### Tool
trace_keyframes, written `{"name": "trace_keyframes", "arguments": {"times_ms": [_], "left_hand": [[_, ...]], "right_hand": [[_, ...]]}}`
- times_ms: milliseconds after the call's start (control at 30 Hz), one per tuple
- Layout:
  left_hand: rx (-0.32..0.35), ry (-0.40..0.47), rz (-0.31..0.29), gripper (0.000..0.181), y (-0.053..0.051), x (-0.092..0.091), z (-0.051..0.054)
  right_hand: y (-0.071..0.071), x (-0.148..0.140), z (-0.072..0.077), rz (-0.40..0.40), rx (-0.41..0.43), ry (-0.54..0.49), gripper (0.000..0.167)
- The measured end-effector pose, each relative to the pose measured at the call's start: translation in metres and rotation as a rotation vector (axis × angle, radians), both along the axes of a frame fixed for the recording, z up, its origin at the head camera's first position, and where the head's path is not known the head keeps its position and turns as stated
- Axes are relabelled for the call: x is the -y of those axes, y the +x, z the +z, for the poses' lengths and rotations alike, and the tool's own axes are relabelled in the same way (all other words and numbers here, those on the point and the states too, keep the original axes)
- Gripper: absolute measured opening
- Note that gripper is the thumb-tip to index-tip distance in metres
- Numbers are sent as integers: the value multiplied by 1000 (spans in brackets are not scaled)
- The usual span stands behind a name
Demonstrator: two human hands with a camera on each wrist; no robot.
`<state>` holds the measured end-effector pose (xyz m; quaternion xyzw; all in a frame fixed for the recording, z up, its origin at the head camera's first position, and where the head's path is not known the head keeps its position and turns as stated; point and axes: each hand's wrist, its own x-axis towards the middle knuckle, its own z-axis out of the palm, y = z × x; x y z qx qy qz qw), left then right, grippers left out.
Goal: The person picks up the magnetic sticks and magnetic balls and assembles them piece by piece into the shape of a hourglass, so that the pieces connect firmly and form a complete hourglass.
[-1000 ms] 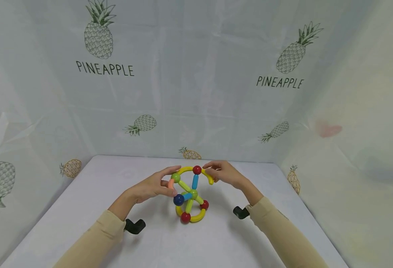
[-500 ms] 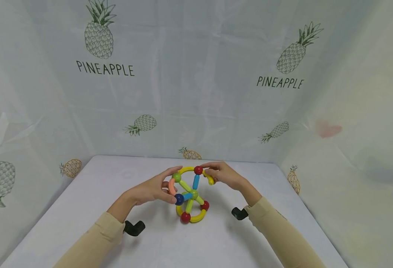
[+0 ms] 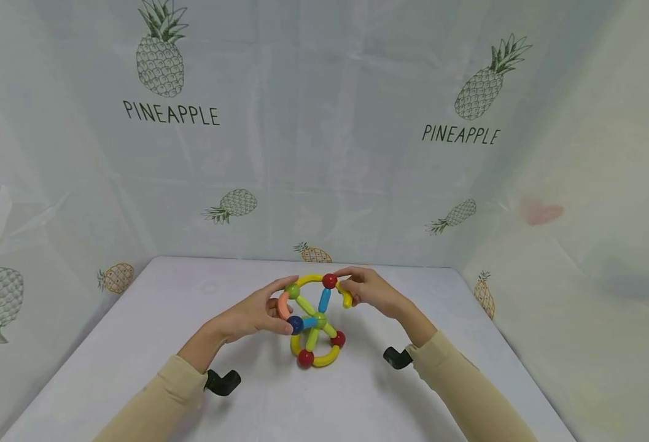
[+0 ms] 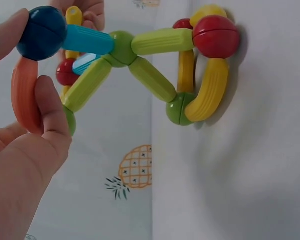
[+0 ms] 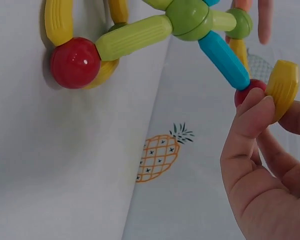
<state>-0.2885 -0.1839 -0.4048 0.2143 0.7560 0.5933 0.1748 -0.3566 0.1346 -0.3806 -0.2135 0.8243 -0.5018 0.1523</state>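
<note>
A magnetic stick-and-ball structure stands on the table, with a green centre ball (image 3: pixel 320 319) joining green and blue rods. Its base is a ring of yellow curved rods (image 3: pixel 325 358) and balls, two of them red. On the upper left, my left hand (image 3: pixel 253 313) grips the part with the navy ball (image 4: pixel 42 32) and orange curved rod (image 4: pixel 25 95). Its thumb presses the navy ball, and another finger lies by the orange rod. My right hand (image 3: pixel 376 293) pinches a yellow curved rod (image 5: pixel 284 87) beside the upper red ball (image 3: pixel 330 281). That rod's other end is free.
The white table (image 3: pixel 269 405) ends at a hanging cloth (image 3: pixel 324 153) printed with pineapples at the back and sides. Black wrist mounts (image 3: pixel 223 382) stick out from both sleeves, above the table.
The upper red ball has shifted slightly right, and the navy ball slightly up. The free end of the yellow curved rod has turned a little down and left. Both hands keep their hold.
</note>
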Motion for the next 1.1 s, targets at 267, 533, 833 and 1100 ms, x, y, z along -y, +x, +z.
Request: {"name": "trace_keyframes", "arguments": {"times_ms": [267,533,833,1100], "left_hand": [[3,65,5,101,-1,-1,-7],[23,97,11,91,-1,-3,-14],[22,110,50,88,4,-10,-12],[6,93,116,91,9,-17,-8]], "right_hand": [[10,-5,-2,-26,53,-42,42],[23,-5,-3,-45,105,-140,43],[33,0,-10,-65,114,-227,46],[45,3,-12,-123,70,-238,47]]}}
